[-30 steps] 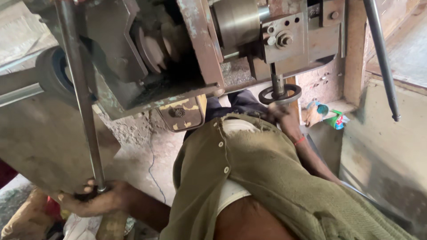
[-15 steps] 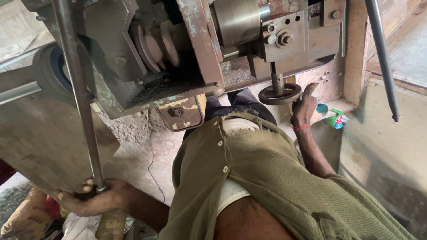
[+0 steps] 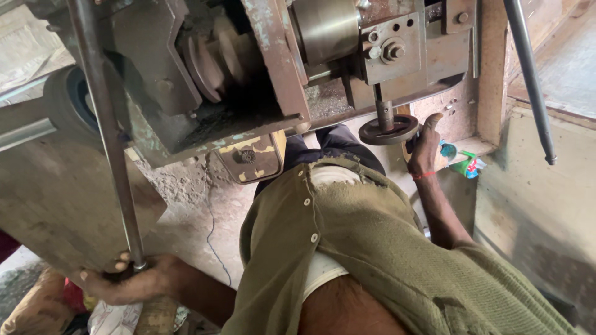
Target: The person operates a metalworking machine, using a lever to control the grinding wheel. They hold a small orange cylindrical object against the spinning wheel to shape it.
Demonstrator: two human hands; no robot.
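- Right hand (image 3: 424, 147) sits slightly lower against the handwheel (image 3: 389, 129) than half a second ago, when its fingers reached up beside the rim; a second ago it lay under the wheel; left hand (image 3: 133, 280) has kept its place on the rod.
- Right hand: fingers curled against the right rim of the small dark handwheel, thumb pointing up; touching the rim, a full grasp cannot be told; red thread around the wrist.
- Handwheel: hangs on a short vertical spindle below the grey bolted bracket (image 3: 397, 46) of the machine, far and right of centre.
- Left hand: clenched around the lower end of a long steel rod (image 3: 105, 133), near left corner; the rod runs up and slightly left, past the machine body to the top edge.
- Machine: stepped pulley (image 3: 214, 59) inside a rusty frame, polished steel cylinder (image 3: 326, 28) to its right.
- Olive buttoned shirt (image 3: 372, 248) fills the near centre.
- Green and red packet (image 3: 465, 166) lies on the ledge just right of the right hand; second rod (image 3: 531, 80) slants down at far right.
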